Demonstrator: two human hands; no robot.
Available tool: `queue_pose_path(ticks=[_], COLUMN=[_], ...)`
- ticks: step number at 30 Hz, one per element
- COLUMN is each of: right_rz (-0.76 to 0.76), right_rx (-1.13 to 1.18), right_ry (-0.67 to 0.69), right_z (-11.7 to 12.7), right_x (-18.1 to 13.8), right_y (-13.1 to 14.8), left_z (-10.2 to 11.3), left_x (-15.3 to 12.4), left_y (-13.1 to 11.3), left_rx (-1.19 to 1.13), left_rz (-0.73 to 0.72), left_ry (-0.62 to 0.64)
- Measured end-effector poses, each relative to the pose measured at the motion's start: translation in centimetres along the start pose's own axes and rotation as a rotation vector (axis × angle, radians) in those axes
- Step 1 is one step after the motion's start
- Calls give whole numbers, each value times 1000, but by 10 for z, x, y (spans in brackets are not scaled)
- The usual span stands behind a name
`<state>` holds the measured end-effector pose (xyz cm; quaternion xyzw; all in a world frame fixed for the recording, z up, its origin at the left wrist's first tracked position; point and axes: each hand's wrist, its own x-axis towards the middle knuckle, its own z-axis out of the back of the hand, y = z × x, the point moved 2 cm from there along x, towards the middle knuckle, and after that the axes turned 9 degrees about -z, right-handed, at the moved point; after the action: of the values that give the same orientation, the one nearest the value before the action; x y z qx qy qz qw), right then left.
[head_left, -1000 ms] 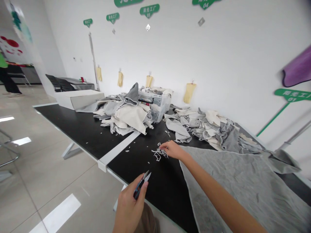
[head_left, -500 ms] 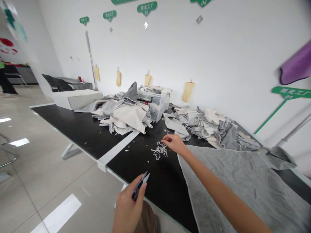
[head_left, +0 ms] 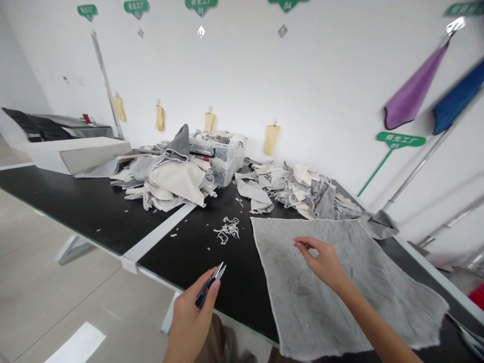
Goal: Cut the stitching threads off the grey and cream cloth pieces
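My left hand grips a pair of thread snips near the table's front edge, blades pointing up and away. A large grey cloth with a pale stitched border lies spread out flat on the right. Over its upper part is my right hand, thumb and forefinger brought together at the tips. Anything between those tips is too small to make out. Left of the cloth, a small heap of white thread scraps rests on the black tabletop.
A heap of grey and cream cloths lies at the back left, before a clear plastic bin filled with cloths. Another cloth pile runs along the wall. A white box stands far left. Yellow gloves hang on the wall.
My right hand has moved from the thread scraps rightward to over the grey cloth. The left hand still holds the snips. The view has turned right.
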<state>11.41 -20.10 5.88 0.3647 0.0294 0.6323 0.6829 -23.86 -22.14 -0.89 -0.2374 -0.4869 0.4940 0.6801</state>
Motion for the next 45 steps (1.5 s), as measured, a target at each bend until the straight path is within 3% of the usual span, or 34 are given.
queue_pose_path(ticks=[6, 11, 15, 20, 24, 29, 33, 36, 40, 45], right_rz=[-169, -285, -385, -464, -477, -597, -564, -470, -467, -453], right_rx=[-59, -83, -111, -178, -266, -194, -71, -44, -7, 18], right_ry=[-75, -149, -219, -282, -272, -241, -145, -45, 6, -3], right_z=[62, 98, 120, 139, 139, 121, 104, 94, 92, 96], right_x=[-82, -135, -164, -181, -185, -187, -179, -170, -165, -171], right_y=[-48, -86, -113, -139, -161, -177, -160, -140, -127, -127], left_z=[-31, -50, -56, -71, -84, -99, -125, -146, -159, -154], left_x=[-1, -2, -3, -13, -21, -41, -60, -62, -52, -38], left_y=[-23, -33, -36, -36, -50, -88, -117, -133, -137, -126], left_rx=[-164, -218, -285, -470, -475, -217, 123, 383, 547, 604], left_rz=[37, 91, 76, 226, 184, -76, -284, -407, -471, -488], left_ry=[134, 200, 226, 347, 428, 570, 732, 772, 786, 782])
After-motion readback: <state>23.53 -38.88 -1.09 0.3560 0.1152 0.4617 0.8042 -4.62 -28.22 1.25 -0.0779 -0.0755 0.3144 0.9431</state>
